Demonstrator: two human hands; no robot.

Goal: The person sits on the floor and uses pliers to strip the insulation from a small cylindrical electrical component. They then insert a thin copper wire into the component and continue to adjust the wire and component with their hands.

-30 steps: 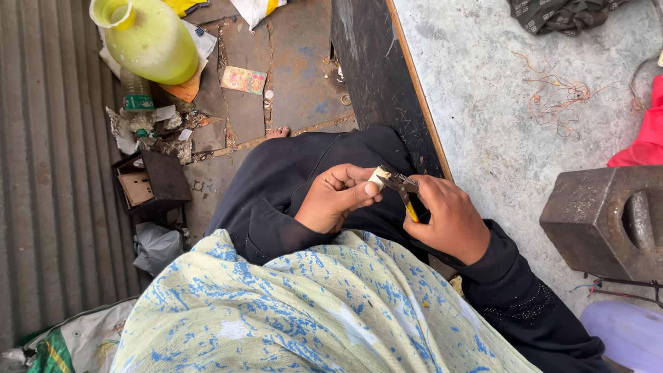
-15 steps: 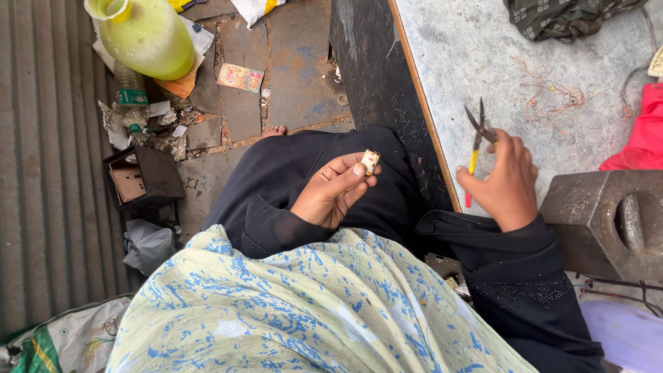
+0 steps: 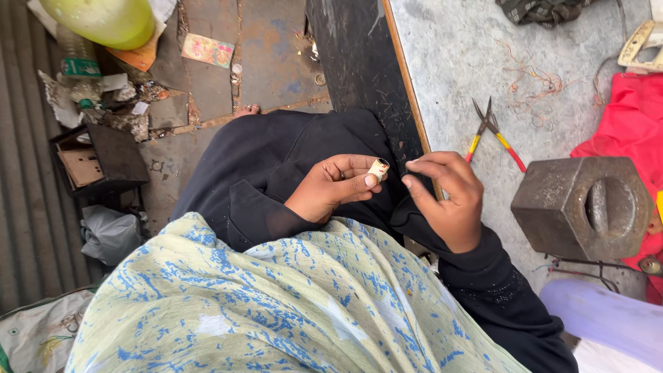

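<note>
One small whitish cylindrical piece (image 3: 378, 168), dark-tipped, pinched in the left hand (image 3: 331, 188)

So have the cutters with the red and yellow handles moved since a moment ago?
Yes. The cutters left the right hand and now lie on the grey table, beyond the metal block.

A grey stone work slab (image 3: 456, 62) with a thin wooden edge fills the upper right, in flat daylight. Left of the slab runs a dark, black-painted band (image 3: 356, 65), and further left lies a worn, rusty brown floor (image 3: 266, 59) scattered with paper scraps and litter. Beyond that floor, far from the slab, a ribbed grey corrugated sheet (image 3: 27, 207) covers the left edge.
</note>
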